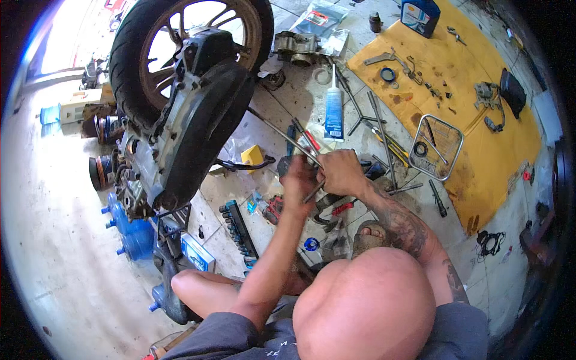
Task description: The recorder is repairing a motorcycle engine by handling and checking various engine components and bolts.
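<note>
My right hand (341,171) is closed in a fist around the handle end of a long metal T-handle wrench (282,133). Its shaft slants up and left to the lower right side of the motorcycle's rear wheel (262,36) and black drive-side cover (210,114); whether the tip engages anything is hard to see. Just left of the fist, my left hand (298,183) is smeared by motion, its fingers unclear. A short bar end (314,191) pokes out between both hands. Pliers with red grips (343,208) and a red-and-black tool (273,209) lie below them.
A blue-and-white tube (333,111) stands out among wrenches beyond my hands. Yellow cardboard (480,174) at right carries a wire basket (436,147), small metal parts and a blue bottle (419,18). A socket rack (237,234) lies left of my left forearm, near blue water jugs (129,231).
</note>
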A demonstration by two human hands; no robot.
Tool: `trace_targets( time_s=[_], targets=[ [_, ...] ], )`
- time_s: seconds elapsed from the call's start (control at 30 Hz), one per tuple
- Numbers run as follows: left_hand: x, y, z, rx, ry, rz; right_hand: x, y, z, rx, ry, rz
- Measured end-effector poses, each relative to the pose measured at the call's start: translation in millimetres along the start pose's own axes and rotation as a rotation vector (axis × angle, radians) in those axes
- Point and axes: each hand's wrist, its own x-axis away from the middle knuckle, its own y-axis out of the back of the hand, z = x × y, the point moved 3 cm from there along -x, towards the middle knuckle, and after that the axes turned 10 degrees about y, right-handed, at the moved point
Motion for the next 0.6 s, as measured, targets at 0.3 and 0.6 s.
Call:
trace_targets(
  time_s=[0.3, 0.6],
  targets=[
    [-12.9, 168.5, -201.6, 0.507, -0.532, 0.054, 9.1, -21.7, 25.6, 0.042, 0.01, -0.128],
    [-5.8, 152.3, -187.6, 0.364, -0.486, 0.005, 20.3, -47.9, 81.6, 0.144, 0.311, 0.05]
  ],
)
